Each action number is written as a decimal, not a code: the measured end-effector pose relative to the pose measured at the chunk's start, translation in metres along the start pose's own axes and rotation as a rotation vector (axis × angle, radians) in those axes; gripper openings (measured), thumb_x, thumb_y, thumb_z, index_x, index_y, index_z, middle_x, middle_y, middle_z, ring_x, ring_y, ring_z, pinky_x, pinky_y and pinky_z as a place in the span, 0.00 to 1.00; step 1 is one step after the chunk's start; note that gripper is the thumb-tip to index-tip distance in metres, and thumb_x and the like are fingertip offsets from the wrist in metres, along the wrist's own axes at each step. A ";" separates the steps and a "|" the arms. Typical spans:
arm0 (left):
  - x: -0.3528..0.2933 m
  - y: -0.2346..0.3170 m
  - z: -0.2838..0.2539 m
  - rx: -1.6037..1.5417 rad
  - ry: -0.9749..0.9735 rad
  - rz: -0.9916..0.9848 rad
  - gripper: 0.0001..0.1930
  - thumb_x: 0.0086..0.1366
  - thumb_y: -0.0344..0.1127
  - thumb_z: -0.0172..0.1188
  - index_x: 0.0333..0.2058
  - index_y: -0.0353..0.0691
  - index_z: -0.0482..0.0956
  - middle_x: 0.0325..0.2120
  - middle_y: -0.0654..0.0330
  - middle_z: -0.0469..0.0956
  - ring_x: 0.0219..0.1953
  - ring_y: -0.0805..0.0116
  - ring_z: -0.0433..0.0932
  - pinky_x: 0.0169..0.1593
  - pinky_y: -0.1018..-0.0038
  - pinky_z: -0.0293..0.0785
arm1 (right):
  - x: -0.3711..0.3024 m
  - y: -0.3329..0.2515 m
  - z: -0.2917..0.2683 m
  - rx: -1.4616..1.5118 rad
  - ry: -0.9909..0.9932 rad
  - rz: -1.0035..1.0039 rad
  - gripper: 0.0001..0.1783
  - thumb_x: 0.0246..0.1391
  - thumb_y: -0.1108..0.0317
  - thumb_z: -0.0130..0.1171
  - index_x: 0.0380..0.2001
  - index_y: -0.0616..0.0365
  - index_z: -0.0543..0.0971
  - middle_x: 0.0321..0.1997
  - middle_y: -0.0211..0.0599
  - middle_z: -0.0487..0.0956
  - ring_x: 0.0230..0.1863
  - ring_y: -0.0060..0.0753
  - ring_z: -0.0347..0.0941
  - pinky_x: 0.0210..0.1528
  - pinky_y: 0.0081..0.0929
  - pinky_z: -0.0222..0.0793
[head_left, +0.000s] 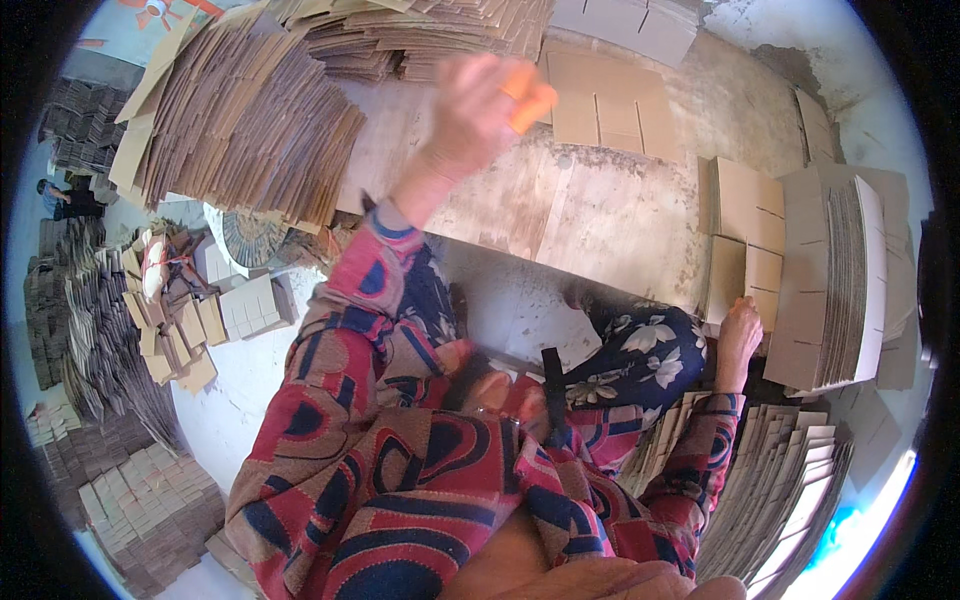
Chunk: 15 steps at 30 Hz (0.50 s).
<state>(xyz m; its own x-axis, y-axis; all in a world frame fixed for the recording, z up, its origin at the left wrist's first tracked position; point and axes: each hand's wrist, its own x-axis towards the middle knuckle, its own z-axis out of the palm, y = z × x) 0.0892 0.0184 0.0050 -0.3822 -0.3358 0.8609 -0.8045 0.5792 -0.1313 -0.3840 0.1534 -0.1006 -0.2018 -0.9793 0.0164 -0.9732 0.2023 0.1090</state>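
My left hand (472, 112) is raised over the far part of the wooden table, smeared by motion. Its fingers are closed round a small orange blocky object (530, 97), whose kind I cannot make out. Just beyond it lies a flat slotted cardboard sheet (610, 105). At the table's right end my right hand (738, 338) has its fingers closed on the near edge of a slotted cardboard piece (763, 275). Another slotted piece (750, 205) lies directly behind that one. The undersides of the right fingers are hidden.
A large leaning stack of cardboard sheets (250, 120) stands at the table's left. More upright cardboard stacks (840, 280) are at the right, with others (770, 480) beside my right forearm. Below the wooden tabletop (600, 210) are my knees. Cardboard bundles (150, 510) cover the floor at left.
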 end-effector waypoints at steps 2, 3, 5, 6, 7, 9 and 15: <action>-0.018 0.034 0.025 -0.144 -0.118 -0.082 0.15 0.48 0.41 0.68 0.31 0.40 0.76 0.30 0.64 0.76 0.39 0.64 0.71 0.42 0.67 0.63 | -0.001 0.004 0.001 0.024 0.075 -0.028 0.11 0.58 0.64 0.51 0.31 0.60 0.68 0.25 0.53 0.78 0.29 0.57 0.76 0.31 0.48 0.71; -0.028 0.041 0.039 -0.169 -0.160 -0.096 0.17 0.48 0.41 0.68 0.33 0.39 0.76 0.31 0.63 0.77 0.41 0.63 0.71 0.44 0.66 0.64 | 0.000 0.000 -0.002 0.049 0.069 -0.042 0.11 0.57 0.64 0.52 0.31 0.60 0.68 0.25 0.53 0.77 0.29 0.58 0.75 0.31 0.48 0.70; -0.043 0.051 0.070 -0.231 -0.243 -0.124 0.21 0.49 0.43 0.68 0.37 0.37 0.75 0.33 0.60 0.78 0.43 0.61 0.71 0.47 0.63 0.65 | -0.001 -0.003 -0.013 0.111 0.054 -0.049 0.11 0.56 0.64 0.54 0.33 0.60 0.68 0.25 0.52 0.77 0.29 0.57 0.75 0.31 0.49 0.70; -0.039 0.059 0.085 -0.257 -0.316 -0.159 0.22 0.50 0.45 0.67 0.38 0.37 0.74 0.34 0.59 0.78 0.45 0.60 0.71 0.47 0.63 0.65 | -0.002 -0.001 -0.021 0.149 0.045 -0.035 0.11 0.56 0.63 0.55 0.34 0.60 0.69 0.25 0.52 0.77 0.29 0.57 0.75 0.32 0.49 0.70; -0.036 0.065 0.097 -0.271 -0.391 -0.193 0.24 0.50 0.47 0.66 0.40 0.36 0.74 0.36 0.58 0.77 0.46 0.59 0.70 0.48 0.63 0.64 | -0.002 0.001 -0.025 0.194 0.039 -0.029 0.12 0.56 0.63 0.55 0.35 0.60 0.69 0.26 0.52 0.77 0.30 0.56 0.76 0.32 0.49 0.70; -0.030 0.074 0.121 -0.253 -0.496 -0.231 0.28 0.51 0.51 0.65 0.42 0.34 0.72 0.38 0.55 0.76 0.49 0.57 0.68 0.49 0.61 0.63 | -0.003 0.015 -0.015 0.219 0.098 -0.058 0.13 0.57 0.62 0.54 0.42 0.57 0.69 0.28 0.52 0.78 0.30 0.55 0.76 0.31 0.49 0.70; -0.041 0.086 0.165 -0.088 -0.772 -0.284 0.35 0.53 0.54 0.64 0.48 0.29 0.68 0.45 0.49 0.73 0.54 0.53 0.65 0.51 0.53 0.60 | -0.010 -0.001 -0.037 0.100 0.161 0.194 0.25 0.62 0.61 0.47 0.61 0.47 0.58 0.32 0.54 0.79 0.28 0.58 0.76 0.27 0.49 0.69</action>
<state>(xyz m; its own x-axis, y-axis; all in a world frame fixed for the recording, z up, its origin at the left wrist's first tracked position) -0.0392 -0.0404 -0.1230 -0.4004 -0.8751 0.2718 -0.8912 0.4409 0.1070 -0.3769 0.1630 -0.0640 -0.3729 -0.9090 0.1861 -0.9259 0.3777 -0.0104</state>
